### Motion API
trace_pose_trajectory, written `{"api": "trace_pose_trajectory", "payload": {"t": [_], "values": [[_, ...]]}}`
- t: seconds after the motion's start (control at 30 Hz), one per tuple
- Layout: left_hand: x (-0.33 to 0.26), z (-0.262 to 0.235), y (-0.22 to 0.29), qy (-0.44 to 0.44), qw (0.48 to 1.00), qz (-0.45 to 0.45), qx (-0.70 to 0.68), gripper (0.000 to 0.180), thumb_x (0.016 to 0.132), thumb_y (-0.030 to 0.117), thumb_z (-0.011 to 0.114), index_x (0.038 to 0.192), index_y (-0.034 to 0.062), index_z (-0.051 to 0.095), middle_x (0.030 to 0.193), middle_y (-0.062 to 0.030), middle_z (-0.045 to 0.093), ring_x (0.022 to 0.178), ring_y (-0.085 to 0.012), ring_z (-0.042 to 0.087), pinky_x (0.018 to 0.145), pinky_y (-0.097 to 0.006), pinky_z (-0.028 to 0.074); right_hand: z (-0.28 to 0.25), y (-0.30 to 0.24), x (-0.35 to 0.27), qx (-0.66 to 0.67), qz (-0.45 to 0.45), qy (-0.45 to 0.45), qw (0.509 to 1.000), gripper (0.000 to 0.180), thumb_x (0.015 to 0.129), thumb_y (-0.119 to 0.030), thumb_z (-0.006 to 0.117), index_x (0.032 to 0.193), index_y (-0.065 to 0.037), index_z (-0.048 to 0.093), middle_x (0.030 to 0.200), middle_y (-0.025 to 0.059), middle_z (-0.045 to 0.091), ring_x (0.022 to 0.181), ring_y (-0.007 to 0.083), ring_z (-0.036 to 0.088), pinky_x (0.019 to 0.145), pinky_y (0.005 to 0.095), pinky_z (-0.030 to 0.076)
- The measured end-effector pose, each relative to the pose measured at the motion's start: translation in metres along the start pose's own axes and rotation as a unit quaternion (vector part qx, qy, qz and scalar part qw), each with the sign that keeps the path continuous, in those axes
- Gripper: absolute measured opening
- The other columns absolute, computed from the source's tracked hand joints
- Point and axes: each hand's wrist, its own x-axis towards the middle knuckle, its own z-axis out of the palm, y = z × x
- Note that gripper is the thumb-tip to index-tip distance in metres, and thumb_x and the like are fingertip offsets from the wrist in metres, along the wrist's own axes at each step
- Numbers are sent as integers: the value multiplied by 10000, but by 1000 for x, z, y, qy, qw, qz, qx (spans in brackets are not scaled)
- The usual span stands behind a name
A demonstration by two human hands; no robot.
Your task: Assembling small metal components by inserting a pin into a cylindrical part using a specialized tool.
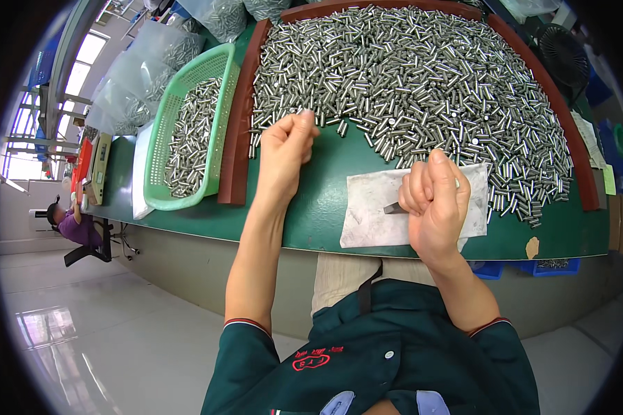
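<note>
A broad heap of small shiny metal pins [408,76] covers most of the green table. My left hand [286,149] is closed at the heap's near left edge, thumb on top; what it holds, if anything, is hidden by the fingers. Over a smudged white sheet [374,225] at the table's front, my right hand [436,204] is wrapped round a small tool. The tool's flat dark metal tip [393,208] sticks out to the left of the fist, while its handle is mostly covered. Close to the left hand, a few pins lie loose on the green top.
Reddish-brown bars [244,124] fence the heap. To their left stands a green mesh basket [160,149] with more pins. Clear bags [149,59] of pins, a scale [98,169] and a black fan [564,55] surround it. A person in purple [78,227] sits far left.
</note>
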Motion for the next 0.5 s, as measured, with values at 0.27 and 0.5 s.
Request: {"api": "trace_pose_trajectory", "payload": {"t": [0.27, 0.5], "values": [[3, 28, -8, 75, 836, 228, 494, 165, 629, 144, 676, 718, 22, 611, 438, -48, 449, 382, -160, 442, 414, -285, 363, 2, -1, -1, 0, 7, 8, 1000, 383, 907, -210, 347, 544, -109, 277, 421, -23, 254, 364, 50, 157, 350, 220, 152], [4, 29, -9, 31, 729, 326, 601, 73, 677, 91, 591, 726, 38, 604, 528, -113, 535, 471, -249, 542, 457, -335, 415, 1, -2, -1, -4, 3, 7, 1000, 380, 908, -201, 340, 543, -110, 279, 424, -19, 257, 363, 51, 156, 350, 220, 158]]}}
